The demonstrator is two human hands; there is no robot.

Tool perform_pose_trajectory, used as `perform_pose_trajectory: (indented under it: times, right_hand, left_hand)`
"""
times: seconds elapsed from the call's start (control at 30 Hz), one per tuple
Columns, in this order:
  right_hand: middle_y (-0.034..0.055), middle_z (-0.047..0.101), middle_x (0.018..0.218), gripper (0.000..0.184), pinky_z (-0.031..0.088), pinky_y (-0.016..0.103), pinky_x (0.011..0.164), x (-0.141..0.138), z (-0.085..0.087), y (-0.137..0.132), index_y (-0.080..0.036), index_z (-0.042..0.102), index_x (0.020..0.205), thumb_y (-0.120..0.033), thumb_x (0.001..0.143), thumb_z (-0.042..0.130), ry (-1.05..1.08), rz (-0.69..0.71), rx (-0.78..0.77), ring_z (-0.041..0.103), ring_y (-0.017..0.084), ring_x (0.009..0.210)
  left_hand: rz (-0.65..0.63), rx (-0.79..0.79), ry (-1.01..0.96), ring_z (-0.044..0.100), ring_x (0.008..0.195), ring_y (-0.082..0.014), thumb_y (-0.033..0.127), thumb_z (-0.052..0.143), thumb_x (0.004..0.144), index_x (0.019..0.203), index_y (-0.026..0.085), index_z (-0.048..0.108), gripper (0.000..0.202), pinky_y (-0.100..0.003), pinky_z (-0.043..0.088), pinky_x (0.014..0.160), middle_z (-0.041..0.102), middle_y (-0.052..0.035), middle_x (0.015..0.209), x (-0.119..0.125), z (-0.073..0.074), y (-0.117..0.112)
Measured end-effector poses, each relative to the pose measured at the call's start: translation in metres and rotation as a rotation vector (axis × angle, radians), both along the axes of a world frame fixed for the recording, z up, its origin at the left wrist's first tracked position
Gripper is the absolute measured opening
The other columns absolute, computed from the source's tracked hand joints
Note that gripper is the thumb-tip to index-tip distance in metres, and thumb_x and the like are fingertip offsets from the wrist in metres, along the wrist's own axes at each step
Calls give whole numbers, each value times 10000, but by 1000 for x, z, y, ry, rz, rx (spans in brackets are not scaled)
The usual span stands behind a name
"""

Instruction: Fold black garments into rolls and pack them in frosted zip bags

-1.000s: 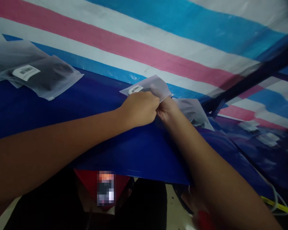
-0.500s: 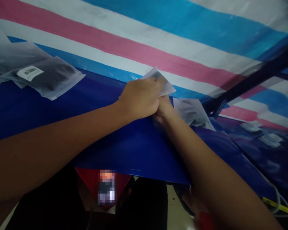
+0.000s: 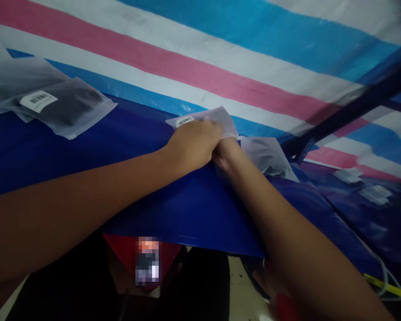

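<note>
The person is holding a bag [image 3: 229, 121] over the table [image 3: 187, 214], near its far edge and before a striped sheet [image 3: 173, 49]. The left hand [image 3: 195, 142] is gripping it with bent fingers; the right hand [image 3: 227, 151] is sitting partly beneath, its fingers hidden, so how far they are spread I cannot tell. This bag is already bearing a label [image 3: 185, 121], but handling is apparently unfinished. Filled bags [image 3: 82, 102] are lying at left, one labelled, and another bag [image 3: 262, 151] at right; whether these are done is not showing.
</note>
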State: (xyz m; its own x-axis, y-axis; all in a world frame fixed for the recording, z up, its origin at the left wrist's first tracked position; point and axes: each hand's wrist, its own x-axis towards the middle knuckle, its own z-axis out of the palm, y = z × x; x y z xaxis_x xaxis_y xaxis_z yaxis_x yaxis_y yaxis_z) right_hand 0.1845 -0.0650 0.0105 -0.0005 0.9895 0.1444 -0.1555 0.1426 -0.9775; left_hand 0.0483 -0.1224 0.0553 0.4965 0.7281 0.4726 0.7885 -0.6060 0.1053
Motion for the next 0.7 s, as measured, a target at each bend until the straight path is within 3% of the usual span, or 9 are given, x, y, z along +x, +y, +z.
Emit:
perform_pose_trajectory:
  times: [0.1, 0.27, 0.33, 0.43, 0.5, 0.57, 0.63, 0.7]
  right_hand:
    - [-15, 723, 906, 231, 610, 355, 718, 6, 2, 6, -287, 631, 910, -393, 809, 809, 91, 12, 2, 694, 207, 850]
    - [25, 749, 970, 272, 615, 400, 907, 12, 1, 6, -296, 609, 892, -512, 887, 775, -31, -101, 111, 726, 251, 1033]
    - [32, 745, 953, 275, 622, 420, 912, 12, 5, 2, -293, 602, 882, -508, 889, 774, -98, -43, 120, 738, 272, 1037]
    - [13, 762, 982, 239, 643, 424, 928, 10, 13, -5, -293, 660, 943, -432, 832, 820, -115, 144, 130, 755, 281, 1068]
    - [-9, 784, 1106, 307, 648, 405, 954, 5, 17, -10, -332, 702, 1090, -408, 821, 830, -94, 228, 156, 752, 266, 1129]
    - [-19, 777, 1253, 414, 647, 392, 957, 0, 18, -15, -379, 697, 1227, -415, 837, 830, -75, 295, 167, 746, 252, 1156]
    - [1, 757, 1340, 471, 640, 400, 967, -5, 19, -20, -375, 688, 1306, -437, 861, 829, -84, 356, 133, 743, 253, 1144]
    - [19, 765, 1319, 486, 637, 407, 967, -9, 21, -23, -341, 700, 1316, -465, 864, 831, -139, 319, 79, 747, 249, 1095]
  left_hand:
    - [28, -95, 33, 755, 1091, -340, 64, 566, 902, 1102, 130, 799, 314, -421, 585, 915, 805, -142, 1105, -1, -2, 2]
    - [-102, -162, 22, 762, 1012, -317, 99, 563, 910, 1005, 163, 811, 273, -412, 578, 877, 802, -124, 992, 6, -8, -5]
    - [-140, -176, -20, 759, 972, -315, 191, 604, 928, 920, 181, 793, 190, -420, 575, 866, 787, -120, 920, 3, -6, -6]
    - [-105, -158, -320, 729, 1114, -336, 438, 695, 940, 911, 243, 752, 205, -454, 560, 986, 780, -109, 970, -10, 1, 8]
    - [-17, -170, -610, 653, 1321, -346, 483, 702, 947, 1033, 282, 730, 220, -460, 522, 1100, 781, -106, 1145, -21, 4, 26]
    - [-9, -363, -887, 674, 1310, -327, 497, 661, 993, 1071, 273, 713, 243, -450, 536, 1098, 785, -93, 1181, -29, 0, 45]
    - [-128, -769, -1128, 749, 1163, -317, 555, 600, 1023, 1109, 226, 700, 354, -450, 601, 989, 789, -118, 1194, -30, -9, 58]
    - [-188, -904, -1228, 769, 1118, -299, 541, 676, 984, 1162, 221, 697, 367, -421, 619, 948, 798, -120, 1185, -27, -19, 63]
